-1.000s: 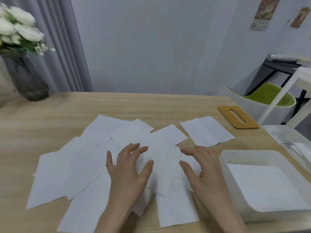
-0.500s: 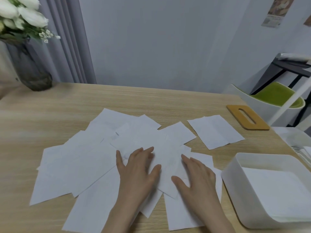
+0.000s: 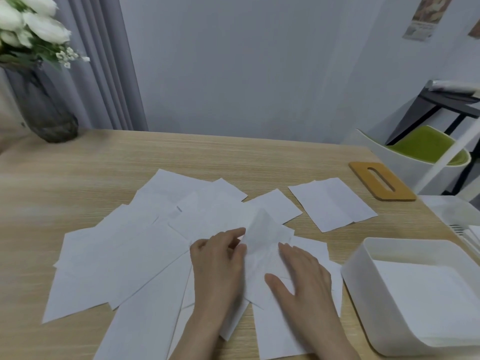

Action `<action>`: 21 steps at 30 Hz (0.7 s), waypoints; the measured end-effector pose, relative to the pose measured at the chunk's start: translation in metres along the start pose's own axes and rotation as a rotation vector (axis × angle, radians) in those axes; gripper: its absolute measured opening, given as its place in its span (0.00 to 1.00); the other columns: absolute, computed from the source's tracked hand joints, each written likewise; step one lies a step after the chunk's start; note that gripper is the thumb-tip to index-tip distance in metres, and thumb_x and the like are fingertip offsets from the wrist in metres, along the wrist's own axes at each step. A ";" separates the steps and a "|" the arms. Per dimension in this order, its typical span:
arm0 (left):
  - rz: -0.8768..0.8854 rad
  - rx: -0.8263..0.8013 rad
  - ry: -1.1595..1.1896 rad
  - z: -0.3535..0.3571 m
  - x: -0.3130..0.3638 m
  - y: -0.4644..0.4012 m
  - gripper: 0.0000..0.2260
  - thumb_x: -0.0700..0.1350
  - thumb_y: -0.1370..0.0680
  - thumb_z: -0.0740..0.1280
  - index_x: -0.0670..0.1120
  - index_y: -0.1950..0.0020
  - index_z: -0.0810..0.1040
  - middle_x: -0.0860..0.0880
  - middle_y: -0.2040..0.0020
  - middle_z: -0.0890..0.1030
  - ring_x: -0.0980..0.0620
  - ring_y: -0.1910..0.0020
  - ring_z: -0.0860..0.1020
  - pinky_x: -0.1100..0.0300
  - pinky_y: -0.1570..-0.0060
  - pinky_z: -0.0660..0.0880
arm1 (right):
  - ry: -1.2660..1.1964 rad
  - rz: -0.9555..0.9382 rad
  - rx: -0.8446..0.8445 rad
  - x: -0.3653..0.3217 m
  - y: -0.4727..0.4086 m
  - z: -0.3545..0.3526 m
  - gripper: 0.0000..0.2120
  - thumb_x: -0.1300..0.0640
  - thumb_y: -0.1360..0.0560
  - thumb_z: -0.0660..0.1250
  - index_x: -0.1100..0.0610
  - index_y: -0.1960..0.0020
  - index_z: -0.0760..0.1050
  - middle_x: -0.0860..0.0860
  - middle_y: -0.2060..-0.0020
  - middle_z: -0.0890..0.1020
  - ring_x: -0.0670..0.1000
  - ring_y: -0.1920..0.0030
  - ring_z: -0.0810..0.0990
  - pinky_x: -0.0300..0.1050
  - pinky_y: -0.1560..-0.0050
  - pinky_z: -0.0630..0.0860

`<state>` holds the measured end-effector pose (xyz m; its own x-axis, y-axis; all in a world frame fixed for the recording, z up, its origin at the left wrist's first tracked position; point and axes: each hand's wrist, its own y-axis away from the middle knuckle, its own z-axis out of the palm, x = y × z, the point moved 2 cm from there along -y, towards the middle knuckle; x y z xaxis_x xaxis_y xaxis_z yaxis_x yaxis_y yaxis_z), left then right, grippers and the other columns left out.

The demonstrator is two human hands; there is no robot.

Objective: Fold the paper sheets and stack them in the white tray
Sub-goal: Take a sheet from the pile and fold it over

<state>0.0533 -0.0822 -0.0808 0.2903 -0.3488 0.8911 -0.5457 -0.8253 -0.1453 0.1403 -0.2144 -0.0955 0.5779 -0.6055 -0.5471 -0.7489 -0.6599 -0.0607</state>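
Head view shows us a big wooden surface [image 3: 233, 157] with lots of paper sheets [image 3: 124, 255] spread over it like a fan. They lie on top of each other in a messy pile. One sheet [image 3: 332, 203] lies apart, farther back on our right.

Next biggest is the white tray [image 3: 363, 276], near the right edge of the surface. We see flat white paper already lying inside it.

A dark vase [image 3: 49, 118] with white flowers stands far back on our left. A small wooden board [image 3: 381, 181] with a slot lies far back on our right.

Now our hands, in the middle of the pile. Our left hand [image 3: 218, 266] pinches the edge of one sheet, the lifted sheet [image 3: 259, 229], and its far part stands up off the pile. Our right hand [image 3: 304, 271] is flat and wide, fingers straight, pressing down on the near part of the paper.

We think we are starting a fold on this sheet.

What could go wrong? The sheets lie so close on top of each other that we might pinch two at once and fold them together. If our right hand slips, the sheet could slide and the fold would come out crooked. Pulling too fast could also drag the other sheets along and mess up the pile more.
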 end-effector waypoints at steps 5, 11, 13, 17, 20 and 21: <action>-0.150 0.024 0.300 -0.016 0.000 0.009 0.11 0.38 0.24 0.69 0.54 0.53 0.85 0.58 0.56 0.84 0.59 0.57 0.82 0.57 0.53 0.77 | -0.339 0.066 0.023 -0.010 0.000 -0.005 0.30 0.41 0.26 0.67 0.41 0.28 0.61 0.35 0.32 0.67 0.35 0.33 0.63 0.36 0.32 0.60; -0.304 0.052 0.544 -0.026 -0.006 0.013 0.08 0.38 0.24 0.71 0.51 0.52 0.85 0.54 0.55 0.85 0.51 0.55 0.83 0.56 0.55 0.78 | -0.834 0.282 0.038 -0.027 -0.002 -0.018 0.24 0.58 0.27 0.72 0.49 0.34 0.71 0.48 0.53 0.84 0.42 0.60 0.81 0.33 0.59 0.75; -0.332 0.044 0.580 -0.025 -0.009 0.015 0.08 0.39 0.25 0.72 0.51 0.51 0.85 0.52 0.55 0.85 0.48 0.54 0.84 0.53 0.53 0.79 | -0.924 0.303 0.016 -0.033 0.000 -0.022 0.14 0.61 0.27 0.71 0.54 0.42 0.77 0.52 0.62 0.85 0.44 0.70 0.78 0.33 0.67 0.73; -0.353 -0.007 0.645 -0.024 -0.007 0.019 0.07 0.42 0.25 0.73 0.50 0.48 0.84 0.48 0.54 0.85 0.48 0.54 0.84 0.50 0.51 0.79 | -0.952 0.302 0.030 -0.039 0.000 -0.025 0.04 0.65 0.26 0.69 0.59 0.53 0.81 0.51 0.70 0.83 0.42 0.77 0.73 0.32 0.73 0.69; -0.329 -0.047 0.654 -0.025 -0.005 0.021 0.07 0.40 0.22 0.68 0.48 0.46 0.82 0.48 0.53 0.86 0.47 0.52 0.84 0.44 0.46 0.79 | -0.964 0.292 0.023 -0.042 0.000 -0.021 0.04 0.66 0.26 0.69 0.60 0.55 0.81 0.52 0.70 0.83 0.43 0.76 0.73 0.33 0.74 0.69; -0.323 -0.048 0.653 -0.026 -0.004 0.022 0.07 0.39 0.21 0.67 0.48 0.47 0.82 0.48 0.53 0.86 0.46 0.52 0.84 0.43 0.46 0.79 | -0.966 0.283 0.016 -0.044 0.000 -0.018 0.04 0.66 0.26 0.69 0.60 0.55 0.82 0.53 0.70 0.83 0.43 0.76 0.73 0.34 0.74 0.69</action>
<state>0.0196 -0.0875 -0.0770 -0.0769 0.2575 0.9632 -0.5505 -0.8165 0.1743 0.1211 -0.1959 -0.0564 -0.1272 -0.1141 -0.9853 -0.8264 -0.5372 0.1689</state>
